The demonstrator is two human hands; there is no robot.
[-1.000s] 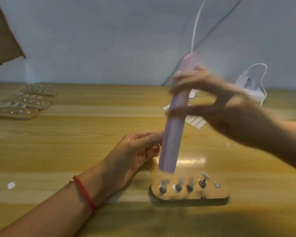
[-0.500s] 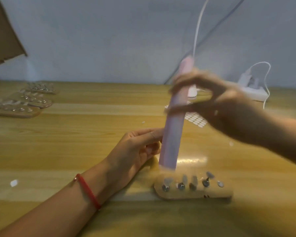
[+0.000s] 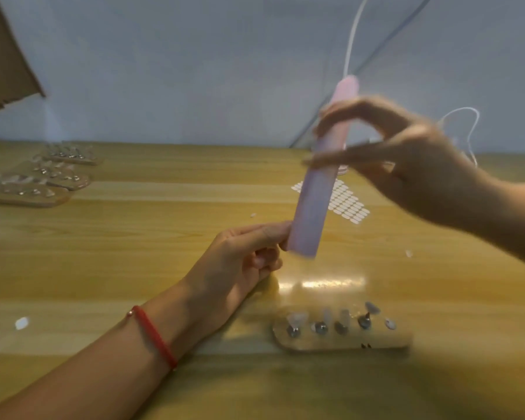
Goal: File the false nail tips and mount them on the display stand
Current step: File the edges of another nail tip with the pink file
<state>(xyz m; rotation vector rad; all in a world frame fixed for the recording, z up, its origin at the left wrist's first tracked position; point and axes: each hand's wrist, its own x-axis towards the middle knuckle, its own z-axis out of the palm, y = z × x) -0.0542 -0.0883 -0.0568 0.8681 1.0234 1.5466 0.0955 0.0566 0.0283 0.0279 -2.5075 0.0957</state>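
Step in hand: filing one tip, by my reading, before it goes on a peg.
Right hand (image 3: 406,165): at 2 o'clock in the view, motion-blurred, fingers and thumb closed round the upper half of the nail file (image 3: 312,207).
Nail file: long, pink, nearly upright, top leaning toward 1 o'clock; its lower end sits at the left fingertips, clear of the worktop (image 3: 134,253).
Left hand (image 3: 240,262): centre of view, thumb and forefinger pinched together against the file's lower edge, other fingers curled under.
Nail tip: presumably in that pinch; it is too small or hidden to see.
Display stand (image 3: 385,341): flat on the worktop at 5 o'clock from the left hand, near it, with a row of metal pegs. Some carry pale tips, but blur hides how many.
Sticker sheet (image 3: 346,201): behind the file, toward 12 o'clock.
Finished stands (image 3: 25,192): well apart, at 9 to 10 o'clock.
Doing it well: hold the pinch low and firm so only the edge being shaped shows. Brace the left wrist on the worktop. Draw the file in short, light strokes along its length and turn the tip between strokes for an even curve.
Risk: a small, slick tip is likely to spring out of the pinch under a heavy stroke. Working above the stand could also knock the mounted tips.
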